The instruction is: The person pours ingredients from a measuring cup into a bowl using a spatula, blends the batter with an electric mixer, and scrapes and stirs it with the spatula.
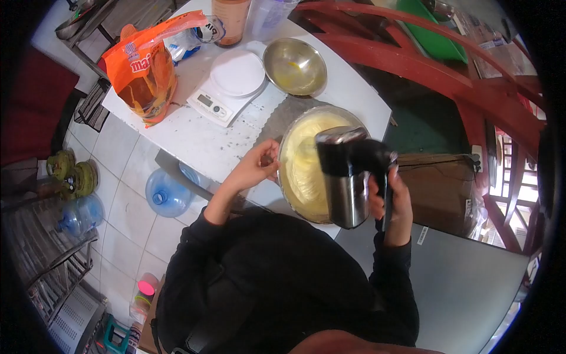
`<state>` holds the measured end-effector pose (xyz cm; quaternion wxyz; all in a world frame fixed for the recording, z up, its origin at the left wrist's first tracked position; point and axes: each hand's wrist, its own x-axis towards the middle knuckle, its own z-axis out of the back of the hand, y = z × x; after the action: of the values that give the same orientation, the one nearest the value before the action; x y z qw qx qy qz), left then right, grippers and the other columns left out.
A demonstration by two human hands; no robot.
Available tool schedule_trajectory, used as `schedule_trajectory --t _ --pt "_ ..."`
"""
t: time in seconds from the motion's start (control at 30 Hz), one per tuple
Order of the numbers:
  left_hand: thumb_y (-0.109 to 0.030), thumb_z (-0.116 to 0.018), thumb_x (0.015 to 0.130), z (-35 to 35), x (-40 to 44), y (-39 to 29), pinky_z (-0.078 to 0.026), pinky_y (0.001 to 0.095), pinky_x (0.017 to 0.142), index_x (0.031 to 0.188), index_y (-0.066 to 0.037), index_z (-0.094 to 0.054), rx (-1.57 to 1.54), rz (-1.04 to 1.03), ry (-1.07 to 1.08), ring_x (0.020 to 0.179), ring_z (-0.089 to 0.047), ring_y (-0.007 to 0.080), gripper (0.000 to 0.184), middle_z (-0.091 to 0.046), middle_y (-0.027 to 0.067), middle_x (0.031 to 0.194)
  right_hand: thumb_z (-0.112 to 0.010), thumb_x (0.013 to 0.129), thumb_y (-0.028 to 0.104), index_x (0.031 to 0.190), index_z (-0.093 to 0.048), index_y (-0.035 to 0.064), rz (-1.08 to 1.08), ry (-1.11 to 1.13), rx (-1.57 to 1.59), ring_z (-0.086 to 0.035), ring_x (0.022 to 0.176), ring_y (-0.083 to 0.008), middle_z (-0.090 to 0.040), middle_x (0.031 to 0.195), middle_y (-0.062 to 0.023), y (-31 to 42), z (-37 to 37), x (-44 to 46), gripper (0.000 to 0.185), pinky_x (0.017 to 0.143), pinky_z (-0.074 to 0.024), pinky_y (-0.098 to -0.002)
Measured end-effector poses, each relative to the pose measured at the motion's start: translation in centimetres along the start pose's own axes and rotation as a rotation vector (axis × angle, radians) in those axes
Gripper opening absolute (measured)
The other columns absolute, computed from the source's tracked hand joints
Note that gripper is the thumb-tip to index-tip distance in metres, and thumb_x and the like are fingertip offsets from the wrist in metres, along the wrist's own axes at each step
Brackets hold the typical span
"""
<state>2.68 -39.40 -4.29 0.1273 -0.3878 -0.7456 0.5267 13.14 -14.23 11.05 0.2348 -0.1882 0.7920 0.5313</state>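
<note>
A large mixing bowl (283,187) of pale yellow batter (300,177) sits at the table's near edge. My right hand (396,203) is wrapped round the black handle of a black and silver hand mixer (348,197). The mixer lies over the right part of the bowl and hides some of the batter; its beaters are blurred. On the bowl's left side, my left hand (262,162) grips the rim with curled fingers. Just behind the bowl stands a smaller metal bowl (295,66) with yellow residue inside.
On the white table (171,138) are a digital kitchen scale (221,94) with a white plate, an orange bag (144,79) and a tall brown container (229,23). Red wooden beams (407,65) run along the right. A blue water jug (168,192) lies on the tiled floor.
</note>
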Motion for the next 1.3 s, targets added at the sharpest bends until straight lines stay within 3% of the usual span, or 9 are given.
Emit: schedule_trajectory --t 0.07,0.1,0.37,0.5,0.7,0.9,0.97,1.1,1.3 --pt "0.002 -0.052 0.079 0.1 0.1 0.2 -0.049 0.0211 0.057 0.091 -0.007 -0.042 -0.009 0.006 0.000 0.070 -0.049 0.0068 0.018 -0.039 -0.0001 0.083 -0.030 0.086 0.056 0.074 -0.038 0.0043 0.024 -0.036 0.154 -0.037 0.030 -0.0116 -0.038 0.048 -0.0017 0.5 1.4 0.5 0.054 0.028 -0.0331 -0.0232" --pt "0.001 -0.052 0.079 0.0 0.1 0.1 -0.049 0.0208 0.057 0.091 -0.007 -0.042 -0.006 0.006 -0.006 0.070 -0.049 0.0066 0.017 -0.039 -0.0002 0.083 -0.039 0.086 0.051 0.076 -0.044 0.0037 0.031 -0.032 0.224 -0.041 0.033 -0.0121 -0.042 0.048 -0.0032 0.5 2.3 0.4 0.048 0.029 -0.0346 -0.0228" --pt "0.001 -0.054 0.079 0.2 0.3 -0.1 -0.049 0.0202 0.058 0.092 -0.006 -0.044 -0.046 0.025 -0.008 0.073 -0.048 0.0061 0.018 -0.041 -0.0013 0.081 -0.040 0.082 0.059 0.074 -0.041 0.0039 -0.042 -0.203 -0.040 -0.036 0.029 -0.0137 -0.038 0.044 -0.0045 -0.4 3.9 -5.2 0.055 0.028 -0.0315 -0.0251" --pt "0.002 -0.054 0.079 0.6 0.6 0.2 -0.049 0.0207 0.059 0.092 -0.006 -0.045 -0.070 0.012 0.037 0.073 -0.049 0.0060 0.018 -0.042 -0.0016 0.081 -0.053 0.078 0.051 0.076 -0.044 -0.0007 -0.133 -0.072 -0.053 -0.038 0.028 -0.0154 -0.041 0.045 -0.0089 -0.5 2.0 -6.4 0.052 0.027 -0.0319 -0.0264" --pt "0.001 -0.054 0.079 0.5 0.4 0.4 -0.049 0.0211 0.060 0.094 -0.006 -0.045 -0.073 0.025 0.034 0.073 -0.049 0.0061 0.018 -0.043 -0.0015 0.083 -0.054 0.082 0.042 0.081 -0.045 -0.0006 -0.167 -0.056 0.207 -0.043 0.034 -0.0143 -0.043 0.050 -0.0065 -0.3 1.3 -4.3 0.044 0.029 -0.0349 -0.0237" --pt "0.001 -0.053 0.080 0.1 0.0 0.0 -0.050 0.0212 0.059 0.094 -0.006 -0.044 -0.054 -0.002 -0.018 0.074 -0.049 0.0064 0.018 -0.043 -0.0013 0.082 -0.047 0.084 0.045 0.078 -0.048 0.0021 -0.048 0.103 0.110 -0.044 0.035 -0.0134 -0.046 0.051 -0.0043 0.4 -0.6 0.3 0.044 0.032 -0.0376 -0.0240" --pt "0.001 -0.053 0.080 0.0 -0.1 -0.2 -0.050 0.0216 0.059 0.094 -0.006 -0.044 -0.026 0.009 -0.026 0.073 -0.050 0.0067 0.018 -0.042 -0.0012 0.082 -0.034 0.085 0.056 0.074 -0.040 0.0049 -0.103 -0.040 0.155 -0.037 0.031 -0.0119 -0.038 0.047 -0.0017 1.3 0.7 0.9 0.053 0.028 -0.0325 -0.0239" --pt "0.001 -0.052 0.080 0.0 0.2 0.1 -0.053 0.0231 0.059 0.094 -0.006 -0.043 -0.059 0.001 0.000 0.071 -0.051 0.0073 0.018 -0.040 -0.0007 0.083 -0.038 0.086 0.051 0.076 -0.046 0.0044 0.020 -0.073 0.086 -0.041 0.033 -0.0122 -0.041 0.048 -0.0025 0.9 2.8 -0.3 0.049 0.031 -0.0355 -0.0234" --pt "0.001 -0.051 0.080 -0.2 0.2 0.0 -0.056 0.0266 0.060 0.095 -0.007 -0.042 -0.069 0.051 -0.004 0.072 -0.051 0.0078 0.019 -0.037 -0.0004 0.086 -0.037 0.085 0.054 0.072 -0.043 0.0056 -0.052 -0.240 0.105 -0.037 0.029 -0.0131 -0.039 0.045 -0.0027 -0.1 4.3 -4.9 0.051 0.028 -0.0319 -0.0245"
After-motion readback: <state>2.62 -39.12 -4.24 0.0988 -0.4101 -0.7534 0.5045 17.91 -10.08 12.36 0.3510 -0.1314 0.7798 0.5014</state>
